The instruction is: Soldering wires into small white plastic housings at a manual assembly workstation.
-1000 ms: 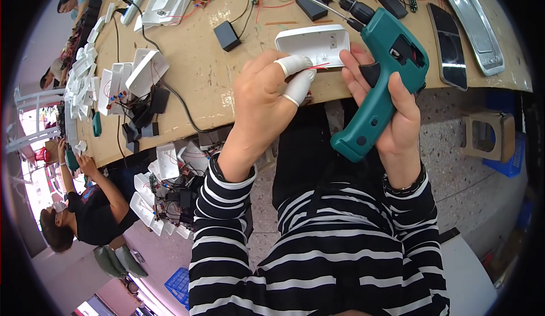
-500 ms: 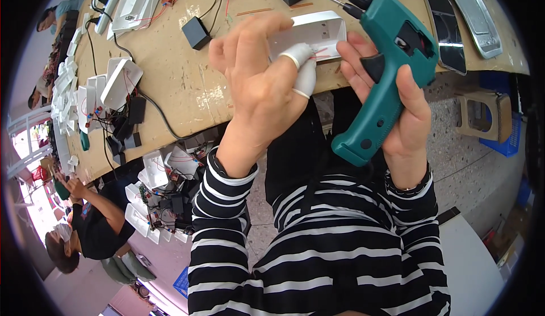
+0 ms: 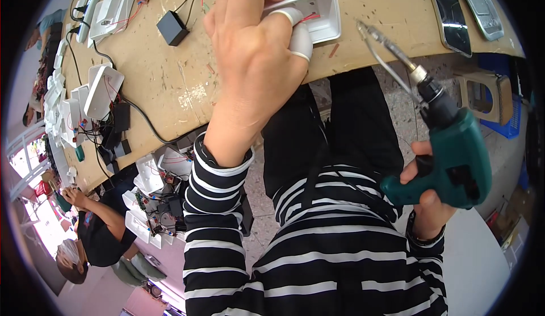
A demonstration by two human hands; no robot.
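Note:
My left hand (image 3: 252,49) is closed on an open white plastic case (image 3: 329,18) at the table's near edge. White finger cots (image 3: 301,38) cover two of its fingertips, which reach inside the case next to thin red wires (image 3: 310,17). What those fingertips pinch cannot be made out. To the right, off the table's edge, my right hand (image 3: 428,202) grips a teal soldering gun (image 3: 462,162) by its handle. Its metal tip and curved solder feed tube point up and left toward the table, apart from the case.
A black box (image 3: 172,28) with wires lies left of my hand. More white cases (image 3: 105,91) with boards and cables are at the left and below the table. A dark glossy panel (image 3: 448,15) and a metal tray (image 3: 479,6) lie right. Another person (image 3: 102,219) sits at the left.
My right hand has swung the soldering gun down and right, away from the case. My left hand and the case have shifted slightly up and left in view.

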